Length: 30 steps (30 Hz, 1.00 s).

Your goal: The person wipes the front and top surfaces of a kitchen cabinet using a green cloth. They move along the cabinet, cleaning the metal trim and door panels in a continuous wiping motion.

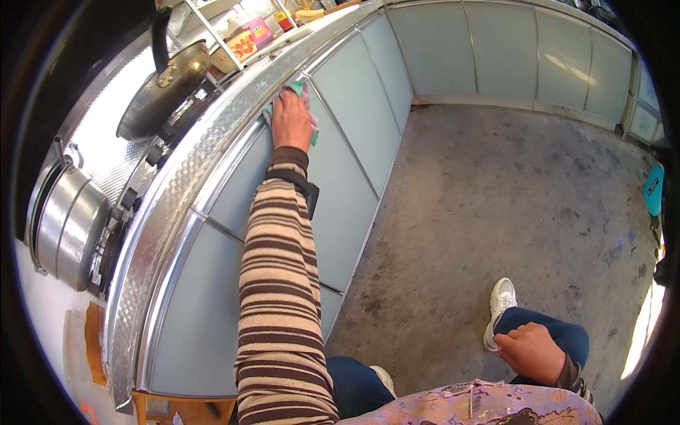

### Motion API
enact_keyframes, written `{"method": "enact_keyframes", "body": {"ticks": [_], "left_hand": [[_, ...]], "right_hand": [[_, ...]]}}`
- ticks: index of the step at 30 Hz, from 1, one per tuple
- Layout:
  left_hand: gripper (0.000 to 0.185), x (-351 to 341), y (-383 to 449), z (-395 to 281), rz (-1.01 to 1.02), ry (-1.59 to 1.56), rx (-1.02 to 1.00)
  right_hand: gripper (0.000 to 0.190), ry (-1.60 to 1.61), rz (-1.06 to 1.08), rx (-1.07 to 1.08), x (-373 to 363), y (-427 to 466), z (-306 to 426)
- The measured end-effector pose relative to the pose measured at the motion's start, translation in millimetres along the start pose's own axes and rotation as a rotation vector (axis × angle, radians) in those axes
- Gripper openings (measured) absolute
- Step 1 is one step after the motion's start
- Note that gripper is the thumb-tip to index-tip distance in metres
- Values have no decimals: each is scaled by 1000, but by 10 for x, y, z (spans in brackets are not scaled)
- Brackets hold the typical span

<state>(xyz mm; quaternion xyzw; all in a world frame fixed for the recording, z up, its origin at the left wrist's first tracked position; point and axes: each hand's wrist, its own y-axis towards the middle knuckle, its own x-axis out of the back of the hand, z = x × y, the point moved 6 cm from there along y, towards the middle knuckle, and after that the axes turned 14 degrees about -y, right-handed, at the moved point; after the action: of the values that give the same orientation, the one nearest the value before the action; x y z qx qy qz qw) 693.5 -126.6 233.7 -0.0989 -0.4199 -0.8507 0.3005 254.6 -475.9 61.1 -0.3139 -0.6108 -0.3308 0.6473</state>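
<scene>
My left hand (291, 119) presses a green and pink cloth (313, 126) against the upper edge of a cabinet door, just under the worktop rim. Bunched cloth shows beyond and beside the fingers. The grey-blue panel doors (340, 154) with shiny metal frames (342, 137) run along below it. My right hand (531, 350) is by my bent knee (571, 329), its fingers curled in and nothing visible in them.
On the metal-edged counter (175, 196) are a wok (164, 87) and a lidded metal pot (74, 223) on gas burners. Containers (258, 31) stand farther along. More cabinets (504, 50) line the far side. A teal object (654, 188) is at right on the concrete floor (467, 212).
</scene>
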Motion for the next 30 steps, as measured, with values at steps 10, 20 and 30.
{"method": "enact_keyframes", "body": {"ticks": [10,20,30], "left_hand": [[41,-394,539,-196,131,-245,-12],[23,1033,-1175,650,0,-225,-13],[38,1909,-2458,1129,122,-107,59]], "right_hand": [[24,66,43,-10,21,78,-13],[18,93,-26,-19,3,-297,-28],[16,90,-79,24,27,-400,-30]]}}
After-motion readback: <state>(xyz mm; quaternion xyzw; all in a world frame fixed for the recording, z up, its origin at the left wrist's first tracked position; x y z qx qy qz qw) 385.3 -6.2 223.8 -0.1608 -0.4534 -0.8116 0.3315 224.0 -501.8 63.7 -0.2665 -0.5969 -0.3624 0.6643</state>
